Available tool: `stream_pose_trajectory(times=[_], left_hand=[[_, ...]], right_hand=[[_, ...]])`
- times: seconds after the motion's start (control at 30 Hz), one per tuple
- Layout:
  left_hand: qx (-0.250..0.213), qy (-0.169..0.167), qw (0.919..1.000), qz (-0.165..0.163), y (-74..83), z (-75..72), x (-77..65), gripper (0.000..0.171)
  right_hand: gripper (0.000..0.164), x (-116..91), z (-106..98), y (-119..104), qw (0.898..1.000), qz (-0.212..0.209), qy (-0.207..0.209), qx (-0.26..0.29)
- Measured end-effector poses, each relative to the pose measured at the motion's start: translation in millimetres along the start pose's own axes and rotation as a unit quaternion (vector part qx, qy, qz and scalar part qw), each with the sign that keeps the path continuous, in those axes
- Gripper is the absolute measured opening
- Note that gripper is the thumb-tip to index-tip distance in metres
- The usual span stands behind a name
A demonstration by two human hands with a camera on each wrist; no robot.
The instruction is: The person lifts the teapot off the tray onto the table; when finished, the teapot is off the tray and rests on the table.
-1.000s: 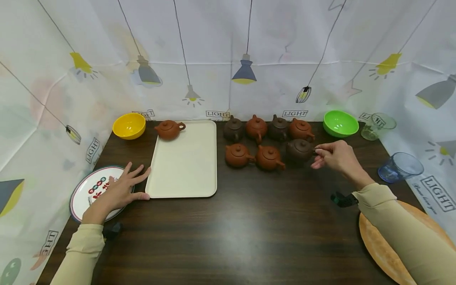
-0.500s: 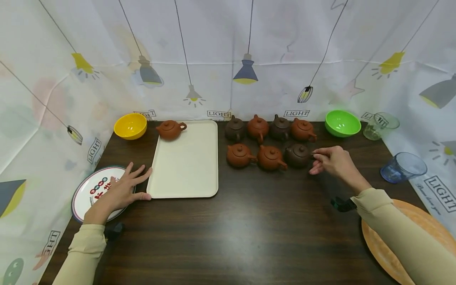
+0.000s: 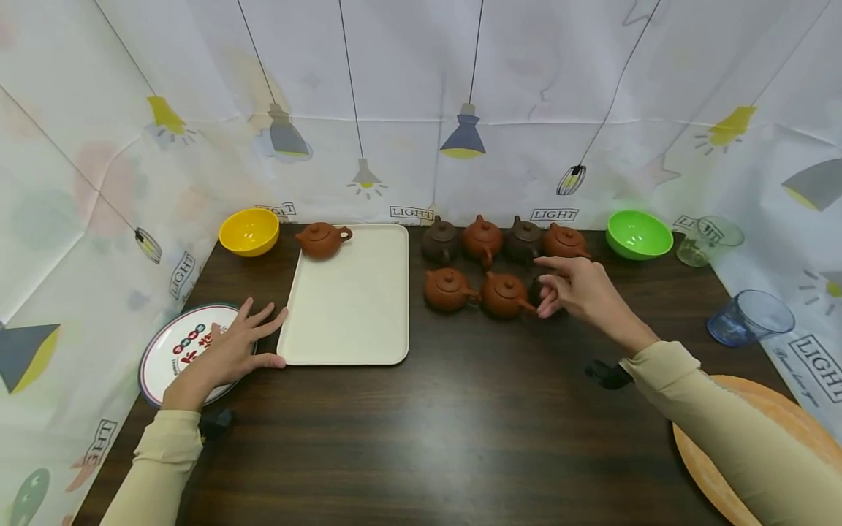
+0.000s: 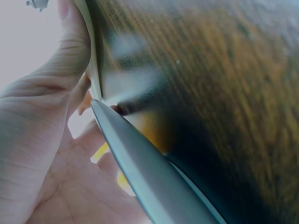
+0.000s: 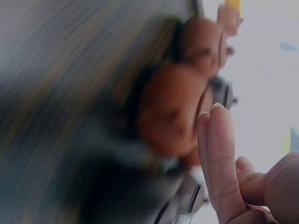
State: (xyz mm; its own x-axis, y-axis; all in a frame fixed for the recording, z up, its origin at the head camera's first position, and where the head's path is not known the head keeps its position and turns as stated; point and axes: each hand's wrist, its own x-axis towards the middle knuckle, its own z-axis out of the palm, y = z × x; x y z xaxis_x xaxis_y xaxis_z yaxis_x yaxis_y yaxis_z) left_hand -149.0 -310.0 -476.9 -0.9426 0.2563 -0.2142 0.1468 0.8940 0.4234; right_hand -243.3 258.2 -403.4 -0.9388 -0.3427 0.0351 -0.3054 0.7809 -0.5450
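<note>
My left hand (image 3: 226,352) has its fingers spread over the round white plate (image 3: 158,365); the fingertips and thumb touch the left edge of the cream tray (image 3: 349,314). One reddish-brown teapot (image 3: 320,241) sits at the tray's back left corner. My right hand (image 3: 585,296) hovers at the near row of teapots, fingers extended and apart from the thumb, gripping nothing. Behind it, mostly hidden, is a dark brown teapot (image 5: 131,196). Just left of that hand stands a reddish-brown teapot (image 3: 505,296), with another reddish-brown teapot (image 3: 449,289) beside it.
Behind them is a row of teapots (image 3: 482,237), dark and reddish brown alternating. A yellow bowl (image 3: 249,234) stands back left, a green bowl (image 3: 638,237) back right. At the right are a clear glass (image 3: 697,248), a blue glass (image 3: 740,321) and a round orange-brown board (image 3: 756,409).
My right hand has let go of the dark teapot's handle and moved left over that teapot, which first slid slightly left. My left hand keeps its place at the tray.
</note>
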Motion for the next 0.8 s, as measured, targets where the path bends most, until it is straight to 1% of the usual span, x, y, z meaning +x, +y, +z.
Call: stream_pose_trajectory(times=[0.1,0.23,0.37,0.43,0.47,0.57,0.6,0.67,0.7,0.77,0.8], left_hand=[[0.006,0.002,1.0000,-0.004,1.6,-1.9,-1.5,0.100],[0.002,0.007,1.0000,-0.001,0.8,-0.9,-1.0,0.100],[-0.013,0.021,0.9996,0.011,-6.1,2.3,0.1,0.103],[-0.020,0.028,0.9993,0.016,-8.4,3.2,0.9,0.104],[-0.019,0.028,0.9993,0.017,-8.6,3.5,1.5,0.104],[-0.016,0.016,0.9997,0.007,-7.0,3.2,3.2,0.103],[-0.013,0.010,0.9999,0.003,-5.4,1.6,3.4,0.103],[-0.008,0.006,0.9999,-0.002,-4.8,0.5,2.7,0.102],[-0.014,0.009,0.9999,-0.003,-6.3,1.3,2.9,0.102],[-0.014,0.014,0.9998,0.003,-7.3,1.4,3.1,0.102],[-0.014,0.017,0.9997,0.007,-11.1,3.8,4.8,0.102]], right_hand=[[0.040,18.4,16.0,-20.9,1.000,-0.027,-0.010,0.007],[0.041,44.7,39.1,-45.5,0.998,-0.053,-0.021,0.015],[0.044,73.8,61.6,-68.5,0.994,-0.064,-0.057,0.063],[0.045,88.4,71.1,-81.1,0.991,-0.061,-0.070,0.094],[0.045,95.1,75.4,-87.5,0.991,-0.060,-0.072,0.100],[0.041,112.5,84.8,-108.6,0.990,-0.066,-0.066,0.101],[0.037,117.4,87.0,-115.8,0.991,-0.070,-0.064,0.091],[0.036,125.8,91.5,-126.8,0.992,-0.074,-0.069,0.076],[0.037,129.1,93.3,-130.5,0.992,-0.069,-0.077,0.078],[0.038,133.3,96.6,-132.8,0.991,-0.046,-0.095,0.077],[0.038,134.2,97.7,-132.2,0.992,-0.031,-0.102,0.075]])
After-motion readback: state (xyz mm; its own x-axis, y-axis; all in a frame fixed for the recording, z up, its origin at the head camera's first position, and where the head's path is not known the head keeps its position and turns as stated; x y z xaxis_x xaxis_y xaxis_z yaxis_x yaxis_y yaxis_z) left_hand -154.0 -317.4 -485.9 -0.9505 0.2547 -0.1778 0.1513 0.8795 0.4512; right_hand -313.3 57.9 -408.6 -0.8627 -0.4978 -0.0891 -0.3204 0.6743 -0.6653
